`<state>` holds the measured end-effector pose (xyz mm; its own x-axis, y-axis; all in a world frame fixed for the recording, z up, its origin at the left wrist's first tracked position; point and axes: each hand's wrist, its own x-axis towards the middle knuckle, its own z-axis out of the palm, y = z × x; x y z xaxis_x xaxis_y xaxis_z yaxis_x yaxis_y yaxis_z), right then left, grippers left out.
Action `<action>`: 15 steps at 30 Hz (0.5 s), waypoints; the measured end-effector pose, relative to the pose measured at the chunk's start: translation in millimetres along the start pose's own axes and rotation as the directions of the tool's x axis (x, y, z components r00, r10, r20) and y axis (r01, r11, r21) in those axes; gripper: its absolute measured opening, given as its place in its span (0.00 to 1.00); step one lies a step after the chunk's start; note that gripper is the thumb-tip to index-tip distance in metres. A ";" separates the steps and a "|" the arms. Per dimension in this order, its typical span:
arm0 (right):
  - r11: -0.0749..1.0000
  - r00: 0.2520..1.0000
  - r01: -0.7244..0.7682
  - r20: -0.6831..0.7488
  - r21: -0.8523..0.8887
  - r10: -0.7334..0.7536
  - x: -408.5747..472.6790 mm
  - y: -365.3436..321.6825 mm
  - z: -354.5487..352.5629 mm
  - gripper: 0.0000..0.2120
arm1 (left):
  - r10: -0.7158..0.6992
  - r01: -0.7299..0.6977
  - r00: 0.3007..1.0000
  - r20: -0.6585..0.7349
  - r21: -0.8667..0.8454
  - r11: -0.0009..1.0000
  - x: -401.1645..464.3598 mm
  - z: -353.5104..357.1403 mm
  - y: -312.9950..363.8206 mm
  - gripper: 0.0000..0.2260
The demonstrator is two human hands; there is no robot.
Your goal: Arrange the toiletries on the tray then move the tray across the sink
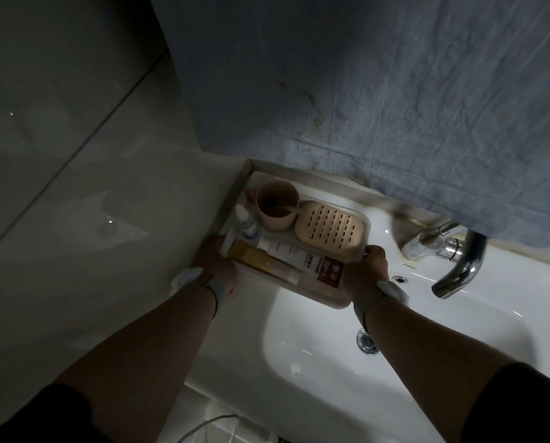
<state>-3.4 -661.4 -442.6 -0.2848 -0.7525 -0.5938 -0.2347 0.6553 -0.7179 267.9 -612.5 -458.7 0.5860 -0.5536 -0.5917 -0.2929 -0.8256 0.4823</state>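
Note:
A pale tray (326, 300) sits at the sink's left rear corner, its near end overhanging the basin. On it stand a pink cup (275, 204) with something leaning inside, a small clear bottle (246, 220), a beige slotted soap dish (331, 230), a yellow tube (262, 262) and a white tube with a red label (312, 263). My left hand (214, 262) grips the tray's left edge. My right hand (367, 270) grips its right edge.
The white sink basin (395, 330) with a metal drain (366, 340) lies below the tray. A chrome faucet (452, 260) stands right of the tray. A blue cloth (379, 91) hangs above. A tiled wall (75, 155) is at left.

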 end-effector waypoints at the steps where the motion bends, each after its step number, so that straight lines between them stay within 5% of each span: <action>1: 1.000 1.000 0.002 -0.008 -0.004 -0.002 -0.5 -1.7 0.3 0.06 | -0.002 0.002 1.000 -0.004 -0.015 1.000 -2.7 -1.2 2.0 0.20; 15: 0.996 0.998 0.055 -0.012 -0.070 -0.056 -5.5 0.2 -5.1 0.06 | 0.105 -0.106 0.994 0.027 0.051 0.993 -9.5 -5.4 -7.3 0.21</action>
